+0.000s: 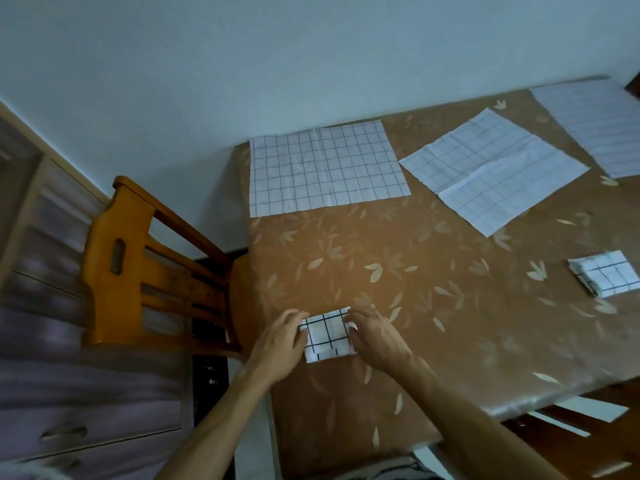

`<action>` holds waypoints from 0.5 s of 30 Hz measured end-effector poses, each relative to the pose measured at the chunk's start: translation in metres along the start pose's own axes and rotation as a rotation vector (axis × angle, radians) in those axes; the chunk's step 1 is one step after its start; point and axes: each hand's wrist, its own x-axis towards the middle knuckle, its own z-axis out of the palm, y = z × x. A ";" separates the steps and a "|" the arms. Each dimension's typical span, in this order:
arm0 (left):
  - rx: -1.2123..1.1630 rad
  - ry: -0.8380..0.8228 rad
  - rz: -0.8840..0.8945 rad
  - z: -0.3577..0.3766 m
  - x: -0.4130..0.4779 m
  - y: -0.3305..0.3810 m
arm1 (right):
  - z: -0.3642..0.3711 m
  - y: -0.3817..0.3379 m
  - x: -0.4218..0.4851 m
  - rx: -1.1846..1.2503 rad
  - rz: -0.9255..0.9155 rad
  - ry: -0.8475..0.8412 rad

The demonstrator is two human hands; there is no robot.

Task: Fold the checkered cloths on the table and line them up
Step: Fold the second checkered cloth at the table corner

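A small folded checkered cloth (328,337) lies near the table's left edge, between my hands. My left hand (278,344) rests on its left side and my right hand (375,337) on its right side, fingers laid over the edges. A second folded cloth (606,277) sits at the right. Three unfolded checkered cloths lie flat further back: one at the far left corner (325,169), one turned at an angle in the middle (491,169), one at the far right (599,126).
The table (433,271) wears a brown leaf-patterned cover. A wooden chair (138,265) stands close against its left side, with a drawer unit (52,358) beyond. Another chair shows at the lower right (588,434). A pale wall runs behind.
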 end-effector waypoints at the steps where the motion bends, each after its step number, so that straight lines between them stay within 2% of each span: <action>1: -0.006 0.010 -0.005 -0.006 0.001 0.002 | -0.006 -0.004 0.001 0.029 0.019 0.002; 5: -0.036 0.030 -0.047 -0.023 -0.003 0.006 | -0.026 -0.021 0.000 0.074 0.052 0.036; 15: -0.090 0.121 -0.113 -0.060 0.000 0.012 | -0.068 -0.055 0.022 0.127 0.010 -0.036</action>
